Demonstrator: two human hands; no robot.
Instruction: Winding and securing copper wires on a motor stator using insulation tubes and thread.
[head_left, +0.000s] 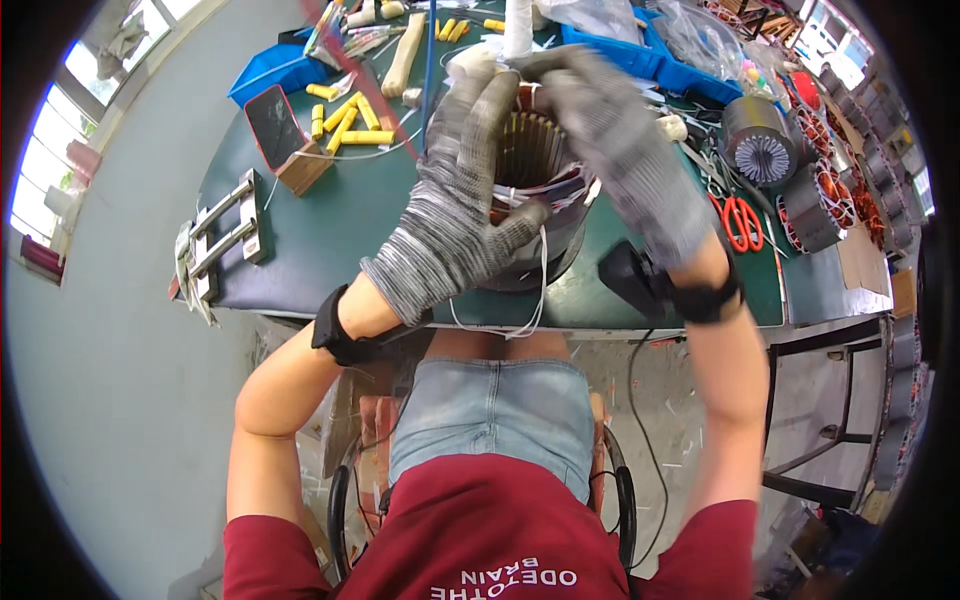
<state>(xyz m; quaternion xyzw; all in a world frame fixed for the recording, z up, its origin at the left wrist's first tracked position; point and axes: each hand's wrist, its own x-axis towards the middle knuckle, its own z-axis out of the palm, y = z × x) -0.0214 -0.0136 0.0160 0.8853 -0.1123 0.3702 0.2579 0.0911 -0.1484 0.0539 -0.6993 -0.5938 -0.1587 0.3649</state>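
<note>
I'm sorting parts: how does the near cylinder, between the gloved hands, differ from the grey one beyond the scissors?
The near cylinder opens upward; the grey cylinder appears to lie on its side. White cords hang from the near cylinder; the grey cylinder shows none. Both have round ends.

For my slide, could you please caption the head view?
Left hand and right hand in grey knit gloves at a dark cylindrical metal stator.

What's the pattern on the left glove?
The left glove has streaky light and dark grey stripes, best seen in the head view.
</note>
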